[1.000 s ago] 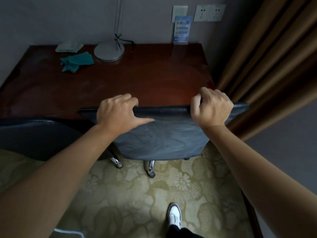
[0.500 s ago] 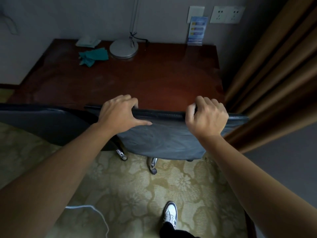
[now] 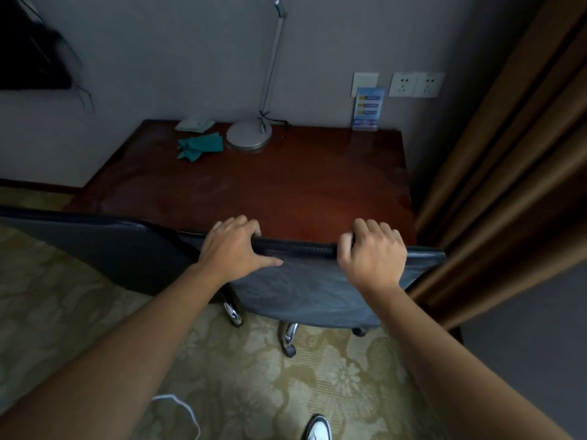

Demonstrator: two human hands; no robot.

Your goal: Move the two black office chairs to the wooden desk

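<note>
Both hands, left (image 3: 233,247) and right (image 3: 371,252), clamped the chair (image 3: 311,287) backrest against the worktop (image 3: 254,192) edge; curtain (image 3: 495,185) crowded at 3 o'clock.

Grey wall (image 3: 178,58) with sockets (image 3: 416,84), brown curtain (image 3: 514,160), patterned beige carpet (image 3: 254,382), dim light

No legible text anywhere. On the blue card stand (image 3: 367,108) at the back of the worktop (image 3: 286,185), against the wall: three yellow bars and a line of print, all too small and blurred to read. On the wall sockets (image 3: 416,84) and the switch plate (image 3: 365,82): no readable marks.
</note>
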